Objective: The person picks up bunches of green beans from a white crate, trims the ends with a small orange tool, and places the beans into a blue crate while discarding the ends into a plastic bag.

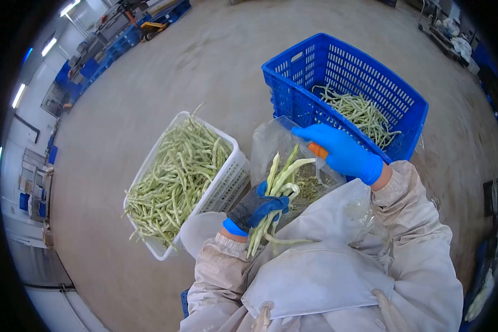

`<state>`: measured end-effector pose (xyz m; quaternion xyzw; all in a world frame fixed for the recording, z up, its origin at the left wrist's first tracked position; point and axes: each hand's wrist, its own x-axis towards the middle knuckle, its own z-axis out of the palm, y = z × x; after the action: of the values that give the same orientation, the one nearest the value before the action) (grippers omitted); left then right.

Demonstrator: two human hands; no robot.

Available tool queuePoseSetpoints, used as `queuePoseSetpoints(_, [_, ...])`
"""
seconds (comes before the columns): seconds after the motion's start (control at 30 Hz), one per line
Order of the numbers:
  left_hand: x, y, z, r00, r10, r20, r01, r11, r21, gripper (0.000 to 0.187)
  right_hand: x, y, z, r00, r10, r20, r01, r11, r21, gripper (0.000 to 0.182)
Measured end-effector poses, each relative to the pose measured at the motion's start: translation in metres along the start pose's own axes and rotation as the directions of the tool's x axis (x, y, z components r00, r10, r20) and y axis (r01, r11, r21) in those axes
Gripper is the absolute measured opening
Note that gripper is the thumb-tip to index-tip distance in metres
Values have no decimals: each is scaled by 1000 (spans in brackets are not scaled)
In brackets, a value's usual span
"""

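My left hand (259,208), in a grey and blue glove, is wrapped round a small bunch of green beans (276,185). Close to its right, my right hand (340,150), in a blue glove, grips an orange handle (317,150); whatever the handle belongs to is hidden. Below both hands a clear plastic bag (264,145) lies open, with small green scraps (311,187) in it. A white crate (227,181) heaped with green beans (177,174) stands at the left. Some long beans (362,113) lie inside the blue crate (293,102) at the upper right.
Around the crates is a bare-looking concrete floor (122,110). A yellow pallet jack (152,29) stands near blue crates at the upper left. A cart (445,41) carrying bags is at the upper right. More containers line the right edge.
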<state>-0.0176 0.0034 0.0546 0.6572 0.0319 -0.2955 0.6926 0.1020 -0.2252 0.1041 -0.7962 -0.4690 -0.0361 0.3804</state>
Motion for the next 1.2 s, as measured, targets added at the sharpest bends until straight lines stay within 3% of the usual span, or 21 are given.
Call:
queuePoseSetpoints(0.03, [-1, 2, 1, 1000, 28, -13, -28, 1000, -4, 40, 4, -3, -2, 995, -3, 99, 8, 999, -51, 38])
queuePoseSetpoints(0.07, [-2, 3, 2, 998, 56, -29, -56, 998, -10, 39, 6, -3, -4, 995, -6, 99, 11, 999, -51, 38])
queuePoseSetpoints(0.13, [-5, 4, 1, 997, 65, -27, -66, 998, -14, 37, 9, -4, -4, 981, -107, 163, 147, 956, -256, 35])
queuePoseSetpoints(0.3, [-11, 9, 3, 998, 64, 5, -63, 995, -77, 35, 2, -1, 4, 979, -112, 169, 166, 922, -350, 39])
queuePoseSetpoints(0.37, [-11, 14, 6, 996, 83, 15, -84, 996, 24, 32, -4, 1, 10, 984, -102, 146, 150, 916, -371, 36])
queuePoseSetpoints(0.4, [-12, 18, 8, 996, 85, 17, -86, 996, 22, 32, -7, 4, 17, 983, 169, -69, -158, 977, 142, 32])
queuePoseSetpoints(0.43, [-14, 24, 10, 994, 109, 25, -110, 992, 57, 35, -10, 7, 20, 864, 492, -108, -314, 693, 649, 28])
queuePoseSetpoints(0.47, [-16, 25, 13, 991, 132, 30, -134, 987, 89, 38, -11, 11, 16, 865, 491, -100, -318, 693, 647, 28])
queuePoseSetpoints(0.53, [-20, 26, 10, 991, 132, 30, -135, 977, 165, 39, -10, 27, 2, 808, 445, -385, -222, 837, 501, 31])
queuePoseSetpoints(0.57, [-23, 26, 7, 992, 124, 37, -130, 961, 245, 40, -14, 30, 2, 902, 257, -347, -179, 954, 240, 30])
queuePoseSetpoints(0.6, [-23, 26, 5, 992, 121, 40, -127, 960, 248, 40, -10, 13, 0, 900, 260, -351, -182, 953, 241, 30])
queuePoseSetpoints(0.67, [-21, 24, 6, 993, 88, 78, -108, 942, 318, 41, -2, -21, -3, 998, 53, -24, -47, 977, 208, 33])
queuePoseSetpoints(0.7, [-21, 26, 8, 993, 86, 82, -108, 942, 316, 41, 1, -21, -4, 994, -35, 108, 20, 990, 140, 37])
queuePoseSetpoints(0.73, [-22, 29, 9, 996, 58, 74, -82, 924, 374, 42, 2, -21, -8, 994, -35, 108, 19, 990, 140, 37])
queuePoseSetpoints(0.8, [-23, 28, 7, 998, 31, 57, -53, 899, 434, 42, 8, -24, -16, 928, -57, 367, -2, 987, 158, 33])
queuePoseSetpoints(0.87, [-20, 21, 6, 967, 225, 120, -255, 839, 480, 42, 10, -29, -18, 901, -55, 430, 1, 992, 126, 33])
queuePoseSetpoints(0.97, [-25, 32, 11, 985, 108, 131, -158, 868, 471, 43, 8, -28, -14, 870, -40, 492, 13, 998, 60, 31])
queuePoseSetpoints(1.13, [-26, 33, 10, 987, 103, 124, -150, 870, 470, 40, 2, -27, -8, 854, 10, 521, 38, 996, -82, 32])
queuePoseSetpoints(1.2, [-25, 30, 10, 990, 83, 115, -128, 877, 464, 39, -4, -26, -4, 865, -104, 491, 217, 960, -177, 29])
